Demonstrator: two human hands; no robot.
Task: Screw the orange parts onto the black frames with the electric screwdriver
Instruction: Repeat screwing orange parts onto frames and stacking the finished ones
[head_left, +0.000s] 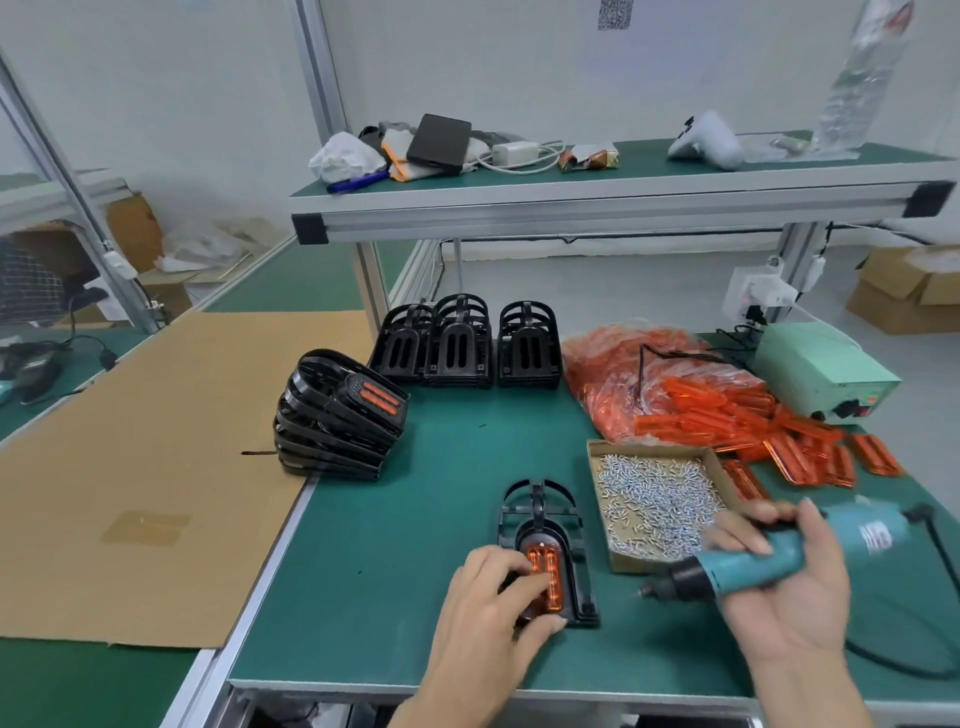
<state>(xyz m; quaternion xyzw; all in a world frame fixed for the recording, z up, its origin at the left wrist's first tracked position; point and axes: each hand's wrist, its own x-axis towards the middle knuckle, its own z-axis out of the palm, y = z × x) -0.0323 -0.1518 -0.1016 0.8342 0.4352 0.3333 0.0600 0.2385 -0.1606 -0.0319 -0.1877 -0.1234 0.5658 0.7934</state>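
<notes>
Left hand (485, 603) holds the black frame (545, 540) on the green bench mat (395, 545); right hand (779, 582) grips the electric screwdriver (763, 561).

The frame lies flat near the front edge of the mat, with an orange part (543, 571) seated in its lower section. The left-hand fingers curl over the frame's near end and the orange part. The right hand is wrapped around the teal screwdriver body, which is tilted; its black chuck points left and sits just right of the frame, clear of it. A cardboard tray of screws (654, 499) sits just behind the screwdriver. Loose orange parts (779, 431) and a bag of them (628, 374) lie at the right rear. A leaning stack of frames with orange parts fitted (337, 415) stands at the mat's left edge; bare frames (462, 348) stand upright behind it.
</notes>
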